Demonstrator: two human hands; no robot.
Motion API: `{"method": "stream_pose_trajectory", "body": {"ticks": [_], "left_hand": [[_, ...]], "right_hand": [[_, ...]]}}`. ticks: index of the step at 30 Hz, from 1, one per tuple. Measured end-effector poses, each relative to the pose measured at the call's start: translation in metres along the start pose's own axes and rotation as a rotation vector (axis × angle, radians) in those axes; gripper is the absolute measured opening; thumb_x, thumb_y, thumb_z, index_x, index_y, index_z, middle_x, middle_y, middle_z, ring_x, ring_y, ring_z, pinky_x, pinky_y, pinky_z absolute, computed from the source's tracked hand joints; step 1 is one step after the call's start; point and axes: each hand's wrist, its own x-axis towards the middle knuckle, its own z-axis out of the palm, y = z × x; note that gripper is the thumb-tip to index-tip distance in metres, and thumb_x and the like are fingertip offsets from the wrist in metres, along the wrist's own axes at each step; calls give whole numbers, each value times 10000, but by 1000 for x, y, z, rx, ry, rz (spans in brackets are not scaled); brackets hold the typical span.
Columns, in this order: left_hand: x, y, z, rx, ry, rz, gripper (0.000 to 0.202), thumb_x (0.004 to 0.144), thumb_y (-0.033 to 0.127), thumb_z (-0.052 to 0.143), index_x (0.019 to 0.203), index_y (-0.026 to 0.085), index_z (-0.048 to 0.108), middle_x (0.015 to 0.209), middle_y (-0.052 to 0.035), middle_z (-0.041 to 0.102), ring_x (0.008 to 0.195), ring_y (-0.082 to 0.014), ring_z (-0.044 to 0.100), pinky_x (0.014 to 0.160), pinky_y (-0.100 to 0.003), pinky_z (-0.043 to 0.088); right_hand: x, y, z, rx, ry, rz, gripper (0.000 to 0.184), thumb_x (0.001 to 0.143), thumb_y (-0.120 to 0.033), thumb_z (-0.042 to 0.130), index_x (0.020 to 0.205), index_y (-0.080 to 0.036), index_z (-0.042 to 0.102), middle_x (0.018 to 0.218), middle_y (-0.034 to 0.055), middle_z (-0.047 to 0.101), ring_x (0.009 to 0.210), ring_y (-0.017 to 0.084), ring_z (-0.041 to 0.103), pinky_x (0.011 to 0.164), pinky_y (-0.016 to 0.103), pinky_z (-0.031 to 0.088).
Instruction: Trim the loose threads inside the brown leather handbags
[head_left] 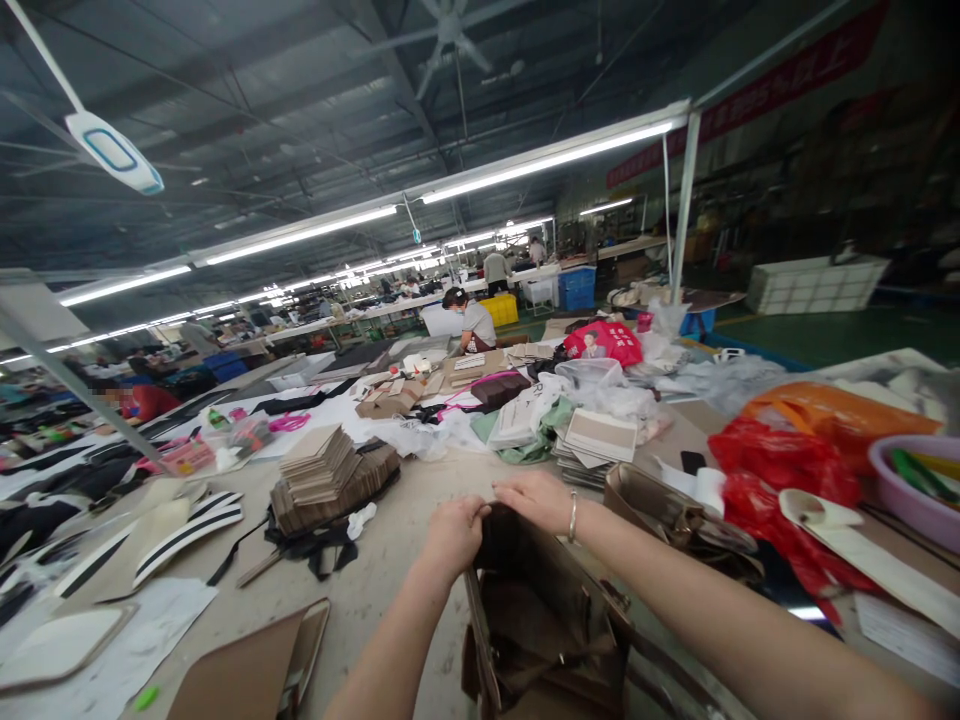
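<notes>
A brown handbag stands in front of me with its mouth open, and its dark inside shows. My left hand is closed on the far left corner of the bag's rim. Close beside it, my right hand, with a bangle at the wrist, has its fingers bent over the far edge of the same rim. Straps hang at the bag's right side. Another brown bag lies just beyond my right forearm.
Stacked brown pieces lie ahead on the left, near striped panels. Flat brown panels rest at the near left. Red plastic bags and a purple basin are at the right. Farther off, a person bends over the table.
</notes>
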Motion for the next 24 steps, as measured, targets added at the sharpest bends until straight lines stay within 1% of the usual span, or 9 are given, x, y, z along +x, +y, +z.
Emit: {"method": "stream_pose_trajectory", "body": {"ticks": [2,4,6,8,13,15,17,22,24], "left_hand": [[0,-3,1,-17,9,36,242,851,243,419,797,205,653,781,-33,680,744,-146,603,688,-234,401],[0,-5,0,-42,3,71,258,855,249,409,818,208,661,807,-36,689,755,-150,612,704,-237,419],[2,-8,-2,-75,-14,80,261,849,238,410,874,213,668,869,-42,696,807,-160,621,747,-245,438],[3,-9,-4,-107,-33,71,277,839,212,408,940,212,666,936,-50,694,865,-168,625,797,-254,448],[4,-11,-10,-123,-133,86,388,799,147,361,1096,179,609,1042,-72,667,931,-183,623,844,-273,456],[5,-13,-10,-98,-155,86,420,788,176,349,1137,165,582,1058,-72,661,950,-194,619,853,-284,458],[7,-18,-7,-92,-158,62,421,785,237,340,1111,175,600,1024,-51,676,930,-199,628,832,-276,472],[10,-34,4,-31,-82,8,412,760,369,355,1015,240,652,922,-11,706,858,-232,649,785,-300,503],[12,-40,7,-15,-74,-14,413,757,390,365,1017,254,654,919,-9,706,865,-249,649,789,-329,509]], "right_hand": [[-7,14,-3,322,69,154,501,911,-485,246,1160,-182,558,935,84,653,812,174,613,708,283,480],[-17,34,-4,564,114,338,524,907,-501,236,1288,-196,429,1040,96,623,800,161,629,674,270,500],[-33,56,-3,670,140,482,545,895,-518,268,1340,-213,345,1166,114,563,795,155,639,663,262,508],[-54,79,1,682,161,580,555,879,-515,326,1335,-199,350,1204,124,539,774,153,644,653,258,510],[-128,123,10,511,200,691,451,865,-429,397,1194,-150,529,1022,98,641,733,164,643,624,266,508],[-162,134,9,359,203,689,414,868,-404,390,1132,-147,580,944,74,668,704,162,640,630,270,506],[-196,144,5,203,196,704,388,867,-385,387,1081,-151,611,910,53,678,691,155,637,648,264,502],[-274,154,-1,14,212,850,370,869,-351,358,939,-151,662,813,55,675,745,181,623,742,305,473],[-298,151,-2,-53,216,888,360,856,-343,375,933,-147,666,863,87,664,834,214,603,805,349,444]]}}
